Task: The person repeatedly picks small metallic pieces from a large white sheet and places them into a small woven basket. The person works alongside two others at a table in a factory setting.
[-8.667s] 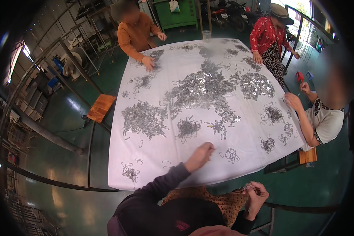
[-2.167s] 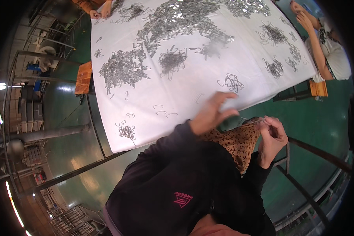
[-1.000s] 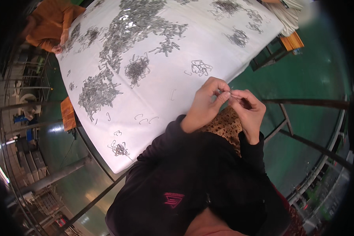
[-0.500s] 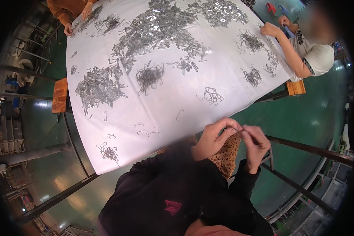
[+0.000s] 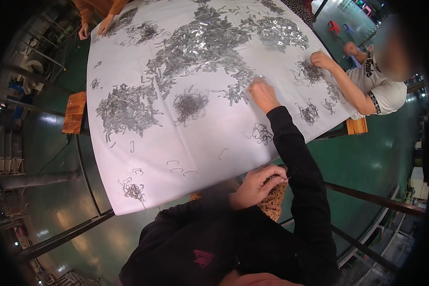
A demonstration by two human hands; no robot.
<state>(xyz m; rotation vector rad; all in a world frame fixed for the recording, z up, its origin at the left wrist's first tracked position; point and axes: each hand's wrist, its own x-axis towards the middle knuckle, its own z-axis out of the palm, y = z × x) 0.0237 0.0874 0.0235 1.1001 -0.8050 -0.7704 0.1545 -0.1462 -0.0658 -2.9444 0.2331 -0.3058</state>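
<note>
Close to my body, off the table's near edge, my left hand [image 5: 258, 187] is closed in a pinch. A thin bent wire hook [image 5: 287, 178] pokes out past its fingertips; most of it is hidden. My right hand [image 5: 264, 95] reaches far over the table, its fingers drawn together at the edge of the large heap of small shiny metal clips [image 5: 195, 50]. What those fingertips hold, if anything, is too small to make out. Left of that hand lies a small cluster of clips [image 5: 234, 94]. A loose tangle of wire hooks [image 5: 261, 134] lies nearer, beside my right sleeve.
The white-covered table [image 5: 209, 176] also bears a dark wire-hook pile [image 5: 190, 106], a clip heap [image 5: 126, 112] and a near-left hook pile [image 5: 134, 189]. A co-worker's hand [image 5: 323, 61] works over hooks at right; an orange-sleeved person's hand [image 5: 105, 25] is far left. Wooden stools [image 5: 74, 113] stand beside the table.
My right hand has left my left hand's fingertips and stretched forward to the clip heap. The left hand stays near my lap, still pinching. The view has shifted slightly.
</note>
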